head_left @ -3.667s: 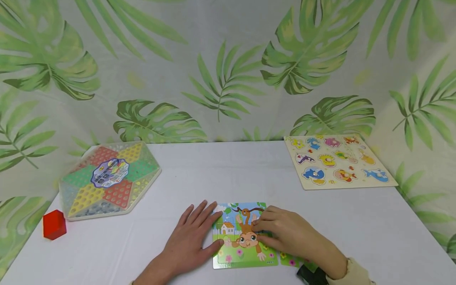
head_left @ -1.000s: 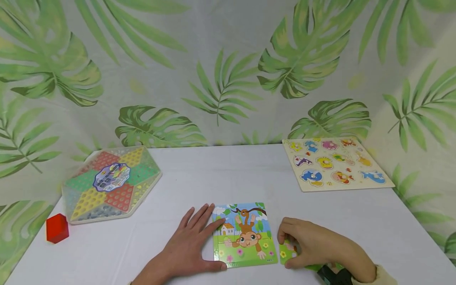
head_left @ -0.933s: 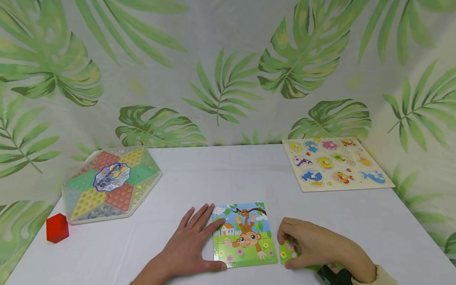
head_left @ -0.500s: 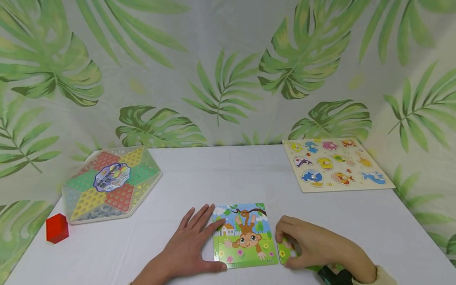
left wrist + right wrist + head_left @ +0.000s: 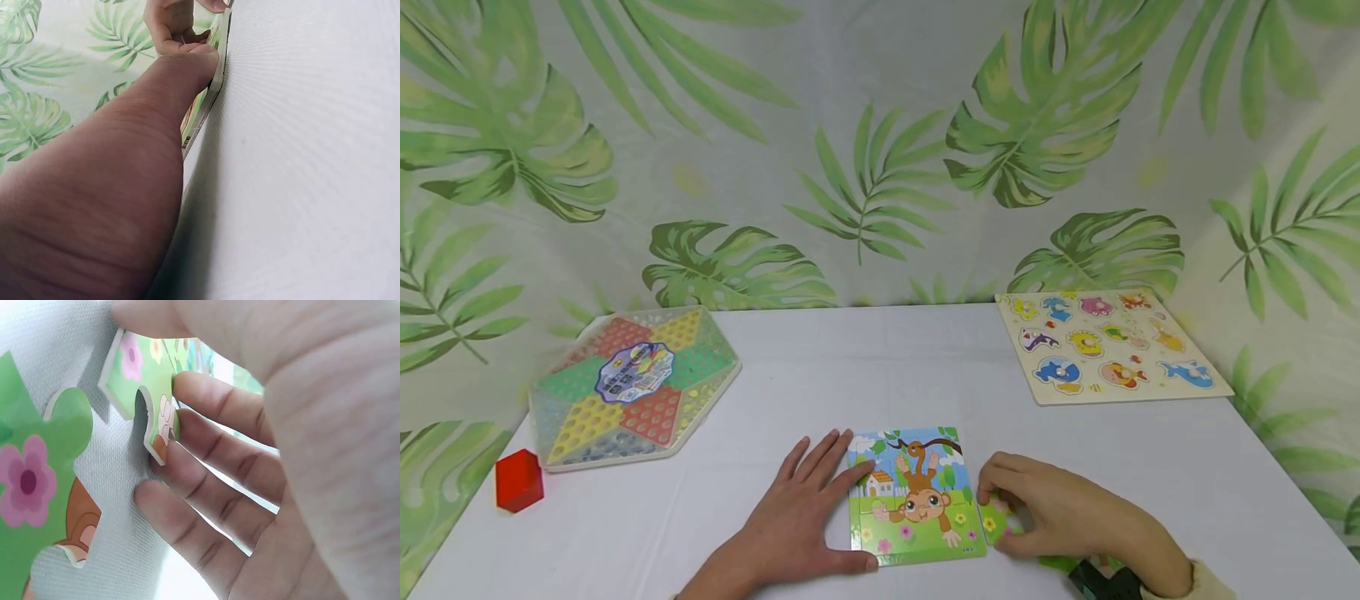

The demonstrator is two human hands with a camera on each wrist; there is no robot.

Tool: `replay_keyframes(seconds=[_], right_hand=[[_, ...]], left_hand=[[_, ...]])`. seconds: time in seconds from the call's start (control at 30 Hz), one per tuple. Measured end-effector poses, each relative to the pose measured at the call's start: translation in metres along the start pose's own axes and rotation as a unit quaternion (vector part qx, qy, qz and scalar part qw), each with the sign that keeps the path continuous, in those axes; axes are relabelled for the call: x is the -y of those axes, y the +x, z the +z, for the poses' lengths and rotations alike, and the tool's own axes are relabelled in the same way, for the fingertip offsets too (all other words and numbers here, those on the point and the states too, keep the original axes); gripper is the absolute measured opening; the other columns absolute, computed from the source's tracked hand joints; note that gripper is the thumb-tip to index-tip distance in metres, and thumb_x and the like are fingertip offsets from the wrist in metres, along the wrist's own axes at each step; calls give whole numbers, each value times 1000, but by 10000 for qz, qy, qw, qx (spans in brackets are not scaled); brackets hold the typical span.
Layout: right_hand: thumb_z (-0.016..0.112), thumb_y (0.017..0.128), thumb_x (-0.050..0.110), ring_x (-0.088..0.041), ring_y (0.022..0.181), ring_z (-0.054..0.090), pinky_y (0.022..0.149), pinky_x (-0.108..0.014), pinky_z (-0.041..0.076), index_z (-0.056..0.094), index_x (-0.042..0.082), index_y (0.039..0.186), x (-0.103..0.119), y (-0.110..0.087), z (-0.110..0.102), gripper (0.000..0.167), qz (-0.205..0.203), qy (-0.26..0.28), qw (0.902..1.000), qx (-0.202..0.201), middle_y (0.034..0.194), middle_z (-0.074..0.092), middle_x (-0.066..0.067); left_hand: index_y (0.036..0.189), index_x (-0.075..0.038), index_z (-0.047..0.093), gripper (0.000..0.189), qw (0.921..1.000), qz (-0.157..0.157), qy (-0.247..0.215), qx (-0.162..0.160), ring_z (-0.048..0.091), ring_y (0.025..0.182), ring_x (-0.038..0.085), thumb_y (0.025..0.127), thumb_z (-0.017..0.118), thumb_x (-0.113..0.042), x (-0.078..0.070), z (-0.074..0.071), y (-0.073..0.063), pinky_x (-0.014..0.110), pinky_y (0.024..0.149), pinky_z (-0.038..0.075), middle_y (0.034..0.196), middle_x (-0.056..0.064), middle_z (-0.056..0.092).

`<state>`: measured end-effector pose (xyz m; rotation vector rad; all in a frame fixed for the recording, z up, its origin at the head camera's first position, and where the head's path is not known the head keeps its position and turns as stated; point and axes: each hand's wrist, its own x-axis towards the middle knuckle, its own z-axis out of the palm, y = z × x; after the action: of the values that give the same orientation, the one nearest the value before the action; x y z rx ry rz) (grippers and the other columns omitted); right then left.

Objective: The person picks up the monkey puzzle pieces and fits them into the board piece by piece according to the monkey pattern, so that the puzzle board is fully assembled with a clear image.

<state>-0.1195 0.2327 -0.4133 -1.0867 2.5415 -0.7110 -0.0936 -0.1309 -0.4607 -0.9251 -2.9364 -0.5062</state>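
Note:
In the head view, a square jigsaw puzzle [image 5: 913, 500] with a monkey picture lies on the white table. My left hand [image 5: 801, 517] rests along its left side with fingers spread, the index over the upper left edge and the thumb at the lower left corner. Just right of the puzzle, my right hand [image 5: 1045, 508] pinches a green flowered puzzle piece [image 5: 991, 525] between thumb and fingers. The right wrist view shows this puzzle piece [image 5: 134, 381] slightly tilted, with a rounded notch. Another flowered puzzle piece [image 5: 25, 481] lies loose nearby, mostly hidden by the right wrist in the head view.
A hexagonal Chinese checkers set [image 5: 635, 383] lies at the left, with a red block [image 5: 518, 481] in front of it. A wooden sea-animal peg puzzle [image 5: 1108, 346] lies at the back right. Leaf-patterned cloth [image 5: 880, 158] hangs behind the table.
My right hand has left the monkey puzzle and taken hold of a piece at its right. In the last second it has slid that piece slightly left. The left hand stays by the puzzle.

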Motion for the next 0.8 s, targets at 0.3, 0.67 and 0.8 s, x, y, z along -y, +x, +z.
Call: replay_keyframes(seconds=[0.3, 0.67, 0.8], right_hand=[[84, 85, 31, 3, 86, 51, 72, -15, 46, 60, 33, 107, -1, 0, 1, 33, -153, -69, 9999, -40, 101, 51, 18], [83, 87, 35, 2, 86, 51, 72, -16, 46, 60, 34, 108, -1, -2, 0, 31, -115, -31, 9999, -13, 101, 52, 18], [82, 88, 35, 2, 86, 52, 72, -16, 46, 61, 34, 108, 0, -1, -2, 29, -89, -66, 9999, 3, 102, 53, 19]], left_hand=[[159, -29, 40, 105, 9999, -64, -46, 89, 14, 160, 26, 76, 53, -93, 0, -1, 0, 49, 127, 5, 173, 8, 18], [159, -29, 41, 105, 10000, -28, 46, 58, 15, 160, 27, 77, 53, -93, -1, 0, -1, 50, 126, 7, 173, 9, 19], [159, -28, 41, 105, 10000, -9, 59, 27, 16, 160, 27, 76, 54, -92, -1, -1, 0, 50, 126, 7, 173, 9, 20]])
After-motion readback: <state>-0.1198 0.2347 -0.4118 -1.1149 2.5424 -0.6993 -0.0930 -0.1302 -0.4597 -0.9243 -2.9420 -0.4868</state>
